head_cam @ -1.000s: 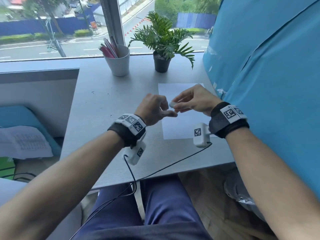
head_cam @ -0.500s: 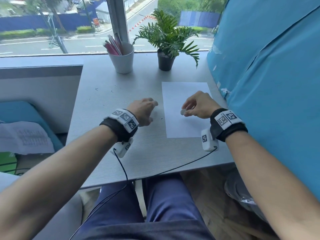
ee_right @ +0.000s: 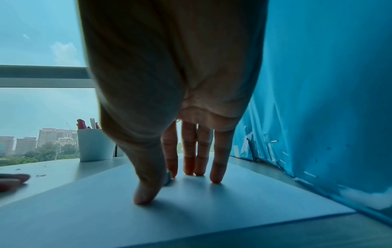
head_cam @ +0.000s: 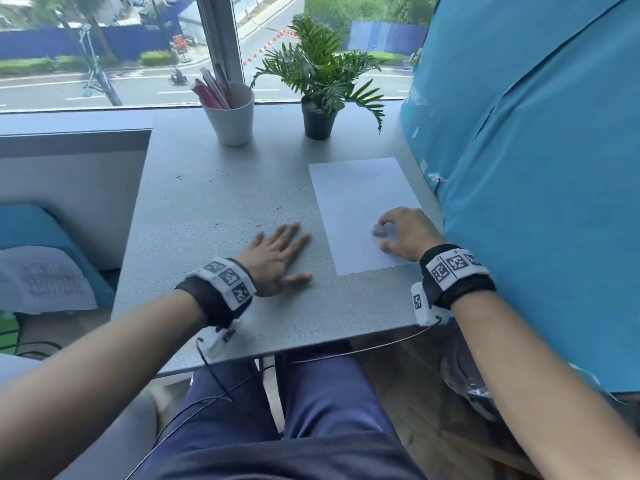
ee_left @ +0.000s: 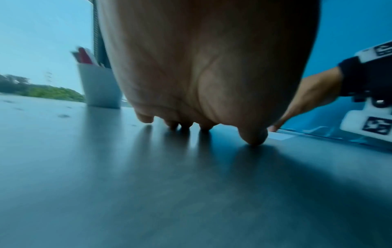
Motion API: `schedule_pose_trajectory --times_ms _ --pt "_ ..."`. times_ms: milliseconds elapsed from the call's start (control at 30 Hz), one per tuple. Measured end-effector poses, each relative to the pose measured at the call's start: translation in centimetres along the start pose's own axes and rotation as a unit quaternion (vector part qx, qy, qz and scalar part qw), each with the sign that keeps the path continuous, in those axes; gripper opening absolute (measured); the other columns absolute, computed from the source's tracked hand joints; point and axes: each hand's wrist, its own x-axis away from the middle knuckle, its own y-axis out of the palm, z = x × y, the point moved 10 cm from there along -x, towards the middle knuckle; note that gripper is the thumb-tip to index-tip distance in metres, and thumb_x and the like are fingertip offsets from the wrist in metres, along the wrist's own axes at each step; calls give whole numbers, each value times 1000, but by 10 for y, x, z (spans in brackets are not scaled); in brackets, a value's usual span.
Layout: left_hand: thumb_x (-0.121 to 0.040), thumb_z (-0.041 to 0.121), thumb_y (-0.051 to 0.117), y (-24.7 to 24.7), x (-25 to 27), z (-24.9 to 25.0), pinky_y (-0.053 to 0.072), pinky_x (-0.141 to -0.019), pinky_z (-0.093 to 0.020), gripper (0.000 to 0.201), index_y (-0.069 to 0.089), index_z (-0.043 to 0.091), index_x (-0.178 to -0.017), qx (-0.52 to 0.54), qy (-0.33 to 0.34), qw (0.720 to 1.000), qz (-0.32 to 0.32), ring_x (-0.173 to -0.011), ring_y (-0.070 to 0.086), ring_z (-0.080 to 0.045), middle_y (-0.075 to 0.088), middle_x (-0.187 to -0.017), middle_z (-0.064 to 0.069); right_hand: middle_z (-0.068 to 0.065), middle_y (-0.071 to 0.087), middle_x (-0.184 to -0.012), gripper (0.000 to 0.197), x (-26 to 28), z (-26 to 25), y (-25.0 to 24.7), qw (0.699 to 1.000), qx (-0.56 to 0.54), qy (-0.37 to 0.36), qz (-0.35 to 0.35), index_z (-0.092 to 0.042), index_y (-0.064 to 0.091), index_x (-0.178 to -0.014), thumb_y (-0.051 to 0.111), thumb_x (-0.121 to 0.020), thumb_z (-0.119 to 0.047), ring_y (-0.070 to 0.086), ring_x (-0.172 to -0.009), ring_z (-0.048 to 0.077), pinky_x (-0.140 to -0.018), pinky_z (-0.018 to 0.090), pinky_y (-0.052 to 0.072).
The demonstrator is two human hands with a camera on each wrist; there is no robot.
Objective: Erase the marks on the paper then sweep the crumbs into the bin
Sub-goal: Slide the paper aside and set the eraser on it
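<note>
A white sheet of paper (head_cam: 360, 202) lies on the right side of the grey table (head_cam: 214, 306); I make out no marks on it. My right hand (head_cam: 405, 233) rests on the paper's near part, fingers straight with their tips down (ee_right: 216, 177). A small grey eraser (head_cam: 379, 230) lies on the paper against the index fingertip, between index and thumb (ee_right: 169, 177). My left hand (head_cam: 277, 258) lies flat on the bare table just left of the paper, fingers spread and straight (ee_left: 146, 119). Dark crumbs (head_cam: 258, 225) are scattered on the table beyond the left hand.
A white cup of pens (head_cam: 230, 116) and a potted plant (head_cam: 320, 84) stand at the back by the window. A blue sheet (head_cam: 536, 168) walls the table's right side. Under the right edge sits a round grey thing with a plastic liner (head_cam: 464, 386).
The hands were together above the paper with the eraser between them. The left hand has drawn away to the left and flattened on the table. The right hand has come down onto the paper with the eraser.
</note>
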Motion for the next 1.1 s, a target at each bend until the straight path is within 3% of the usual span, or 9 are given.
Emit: schedule_pose_trajectory --times_ms 133,300,467,700,833,900,967,1033,1100 --pt "-86 81 12 -8 13 -40 -15 -118 -48 101 -20 13 -154 -17 -157 987 9 -148 -21 -30 -26 -159 -11 7 57 -133 56 7 -2 -2 1000 1 22 12 -13 55 -131 75 -80 -23 51 -123 27 -102 37 43" --pt "-91 76 20 -15 -8 76 -11 -120 -51 92 -16 22 -156 3 68 998 12 -148 -22 -22 -25 -160 -1 8 54 -135 56 45 -1 -5 994 -25 36 102 -6 52 -131 72 -83 -29 51 -123 27 -100 37 43" --pt "-93 73 17 -6 -31 56 -14 -118 -54 81 -17 32 -154 1 76 997 -11 -148 -22 -19 -26 -159 6 9 35 -153 61 66 16 35 998 -27 53 26 -8 41 -141 58 -92 -40 32 -141 23 -114 34 27" --pt "-88 79 17 -14 9 -95 -8 -119 -49 95 -14 21 -156 47 -162 986 13 -151 -13 -20 -21 -163 0 7 22 -160 67 67 18 42 998 -38 43 31 -8 30 -149 53 -95 -40 18 -148 21 -120 35 17" --pt "-83 85 16 -11 36 -107 -6 -121 -50 112 -10 3 -155 22 -291 957 5 -151 -9 -33 -14 -163 -17 7 22 -160 65 71 20 47 996 -60 32 55 -8 31 -149 52 -96 -38 17 -148 21 -121 40 17" --pt "-87 81 17 -21 28 -60 -7 -121 -51 106 -13 5 -155 9 -204 978 41 -150 -15 -33 -19 -162 -15 8 21 -160 63 74 20 49 995 -66 26 74 -8 31 -150 50 -97 -37 17 -149 21 -122 40 15" --pt "-91 76 18 -20 17 15 -11 -120 -50 94 -16 18 -155 -6 -13 999 40 -148 -22 -24 -24 -161 -5 8 20 -161 61 78 19 52 993 -72 21 90 -8 29 -150 45 -99 -38 15 -149 21 -122 39 11" --pt "-93 73 18 -5 15 73 -17 -118 -47 84 -14 26 -156 -27 130 991 -6 -147 -23 -17 -23 -161 3 8 20 -161 60 81 19 53 992 -69 15 108 -7 29 -150 40 -101 -39 15 -149 21 -121 36 7" --pt "-95 70 18 10 10 80 -18 -118 -45 79 -13 30 -156 -33 155 987 -34 -147 -22 -14 -23 -161 7 7 19 -161 59 83 19 53 991 -64 12 118 -8 29 -151 40 -101 -36 14 -149 20 -120 32 5"
